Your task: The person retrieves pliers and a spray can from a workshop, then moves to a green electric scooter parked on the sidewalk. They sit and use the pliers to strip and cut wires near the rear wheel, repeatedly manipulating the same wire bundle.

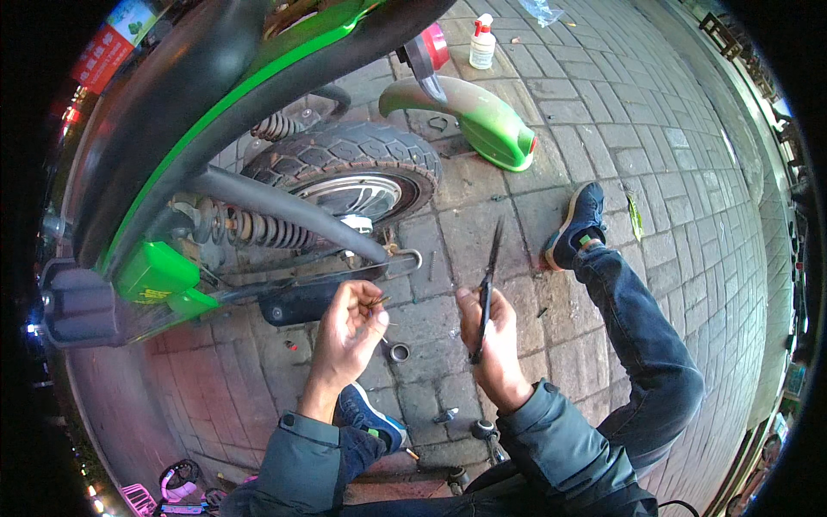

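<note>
My left hand (345,336) is closed, thumb against curled fingers, on some thin wires (376,302) whose ends poke out above the fingertips. To its right, my right hand (495,340) grips a pair of dark scissors (492,267), blades pointing up and away from me. A gap separates the blades from the wires. Just beyond my left hand are the rear wheel (370,196), coil spring shock (258,231) and swingarm (293,211) of a black and green scooter (198,129).
A green mudguard (495,129) lies on the paving (594,310) beyond the wheel, near a white bottle (482,47) with a red top. A small dark ring (399,352) lies between my hands. My shoes (579,220) flank the work area. A pink object (177,482) stands at lower left.
</note>
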Demonstrator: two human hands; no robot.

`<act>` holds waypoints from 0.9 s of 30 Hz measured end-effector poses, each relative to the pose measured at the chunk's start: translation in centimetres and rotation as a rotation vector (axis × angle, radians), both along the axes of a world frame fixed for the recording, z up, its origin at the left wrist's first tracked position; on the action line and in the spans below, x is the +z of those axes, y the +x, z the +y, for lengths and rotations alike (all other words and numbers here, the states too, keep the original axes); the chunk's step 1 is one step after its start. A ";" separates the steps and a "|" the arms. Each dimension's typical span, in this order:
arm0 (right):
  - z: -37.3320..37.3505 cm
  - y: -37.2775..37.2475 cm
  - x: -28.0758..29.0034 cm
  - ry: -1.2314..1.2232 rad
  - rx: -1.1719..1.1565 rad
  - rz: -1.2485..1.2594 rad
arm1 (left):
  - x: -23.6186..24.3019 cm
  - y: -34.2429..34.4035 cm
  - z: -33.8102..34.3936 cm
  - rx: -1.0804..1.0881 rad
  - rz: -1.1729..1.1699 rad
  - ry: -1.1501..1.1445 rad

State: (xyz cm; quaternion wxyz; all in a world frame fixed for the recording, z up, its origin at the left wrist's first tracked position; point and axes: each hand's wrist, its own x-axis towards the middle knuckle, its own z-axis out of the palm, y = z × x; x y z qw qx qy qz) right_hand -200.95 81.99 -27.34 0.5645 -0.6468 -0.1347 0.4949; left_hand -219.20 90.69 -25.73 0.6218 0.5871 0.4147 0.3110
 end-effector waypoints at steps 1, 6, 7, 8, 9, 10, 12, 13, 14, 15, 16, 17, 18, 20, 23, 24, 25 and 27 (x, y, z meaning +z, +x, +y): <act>-0.1 -0.3 0.1 -0.037 0.037 0.046 | -0.1 0.1 0.1 0.041 -0.002 -0.007; -0.1 -1.5 0.5 -0.108 0.409 -0.467 | -0.1 -0.2 0.4 0.106 0.024 0.010; -0.1 -1.6 0.7 -0.084 0.465 -0.544 | -0.1 -0.3 0.4 0.108 0.019 0.012; -0.1 -1.8 0.8 -0.072 0.488 -0.541 | -0.1 -0.3 0.4 0.107 0.029 0.029; -0.1 -1.9 0.9 -0.079 0.525 -0.531 | -0.1 -0.3 0.4 0.131 0.032 0.030; 0.0 -2.1 1.0 -0.060 0.529 -0.563 | -0.1 -0.4 0.4 0.135 0.033 0.028; 0.1 -2.4 1.2 -0.048 0.558 -0.619 | -0.2 -0.4 0.4 0.136 0.057 0.025; 0.1 -2.5 1.2 -0.045 0.559 -0.620 | -0.2 -0.5 0.4 0.133 0.080 0.025; 0.2 -2.6 1.3 -0.044 0.562 -0.618 | -0.2 -0.4 0.4 0.144 0.102 0.018; 0.3 -2.7 1.4 -0.073 0.576 -0.606 | -0.2 -0.5 0.4 0.124 0.119 0.043; 0.3 -2.8 1.5 -0.058 0.578 -0.610 | -0.2 -0.4 0.4 0.118 0.136 0.061; 0.3 -2.8 1.6 -0.073 0.590 -0.603 | -0.1 -0.4 0.3 0.106 0.132 0.070; 0.3 -2.8 1.7 -0.106 0.609 -0.584 | -0.1 -0.4 0.3 0.113 0.162 0.094; 0.2 -2.8 1.9 -0.092 0.607 -0.601 | 0.0 -0.4 0.2 0.111 0.165 0.106; 0.1 -2.9 2.1 -0.082 0.601 -0.635 | 0.3 -0.4 0.2 0.057 0.288 0.194; 0.1 -3.0 2.1 -0.083 0.600 -0.635 | 0.3 -0.4 0.2 0.053 0.307 0.195; 0.1 -3.0 2.1 -0.078 0.603 -0.657 | 0.4 -0.4 0.2 0.052 0.307 0.193; 0.1 -3.0 2.0 -0.100 0.615 -0.662 | 0.4 -0.3 0.2 0.046 0.308 0.195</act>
